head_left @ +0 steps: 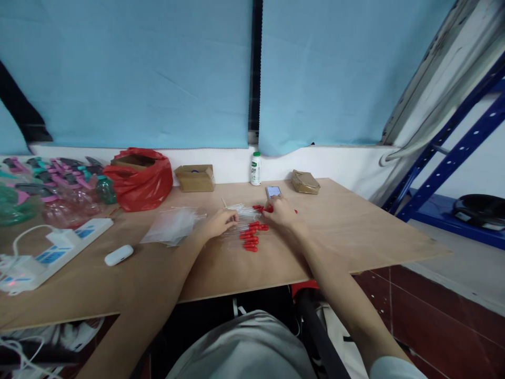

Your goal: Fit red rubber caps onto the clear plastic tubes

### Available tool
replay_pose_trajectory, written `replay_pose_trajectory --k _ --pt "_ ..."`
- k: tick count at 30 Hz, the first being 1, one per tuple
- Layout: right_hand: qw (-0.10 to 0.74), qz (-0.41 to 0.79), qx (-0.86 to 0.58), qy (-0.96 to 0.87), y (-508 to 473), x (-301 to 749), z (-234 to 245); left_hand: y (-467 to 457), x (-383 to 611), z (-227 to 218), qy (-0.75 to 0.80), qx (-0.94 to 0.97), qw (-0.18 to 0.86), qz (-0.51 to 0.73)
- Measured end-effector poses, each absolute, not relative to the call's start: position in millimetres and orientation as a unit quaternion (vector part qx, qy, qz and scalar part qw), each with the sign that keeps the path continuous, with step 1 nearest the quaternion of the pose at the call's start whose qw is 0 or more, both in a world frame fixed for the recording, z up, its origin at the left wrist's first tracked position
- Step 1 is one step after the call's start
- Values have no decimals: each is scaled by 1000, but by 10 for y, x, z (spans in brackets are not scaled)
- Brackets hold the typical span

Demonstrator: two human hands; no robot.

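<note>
Several clear droppers with red rubber bulbs (250,238) lie in a loose row on the plywood table (355,231). My left hand (221,222) rests on the clear tube ends of the row, fingers curled over them. My right hand (281,211) is closed on the red bulb end of a dropper at the far side of the row. A pile of clear plastic bags (173,225) lies just left of my left hand.
A phone (273,191), a white bottle (256,168) and two small cardboard boxes (195,178) stand at the back. A red bag (139,179), coloured plastic parts (47,184), a power strip (55,252) and a white case (119,255) are at left. Blue shelving (453,158) stands right.
</note>
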State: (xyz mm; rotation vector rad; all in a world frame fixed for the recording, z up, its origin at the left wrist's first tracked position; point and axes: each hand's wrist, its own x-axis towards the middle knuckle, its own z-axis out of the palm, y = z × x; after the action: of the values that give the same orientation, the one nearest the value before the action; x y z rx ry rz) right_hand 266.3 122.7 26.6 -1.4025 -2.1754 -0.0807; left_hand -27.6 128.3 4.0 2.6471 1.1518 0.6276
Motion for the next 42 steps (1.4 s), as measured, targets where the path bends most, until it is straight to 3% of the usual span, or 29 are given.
replay_pose_trajectory --k 10,17,22,42 --pt "440 152 -400 -789 1253 2558 201 1247 -229 54 380 867 84 311" --pt "482 291 -336 -754 1154 2407 264 1093 -83 101 420 841 66 336" --pt "497 383 -302 -718 1063 2331 288 959 9 160 405 847 109 326" --pt "479 380 -293 -735 1042 2300 237 993 102 126 337 835 151 407"
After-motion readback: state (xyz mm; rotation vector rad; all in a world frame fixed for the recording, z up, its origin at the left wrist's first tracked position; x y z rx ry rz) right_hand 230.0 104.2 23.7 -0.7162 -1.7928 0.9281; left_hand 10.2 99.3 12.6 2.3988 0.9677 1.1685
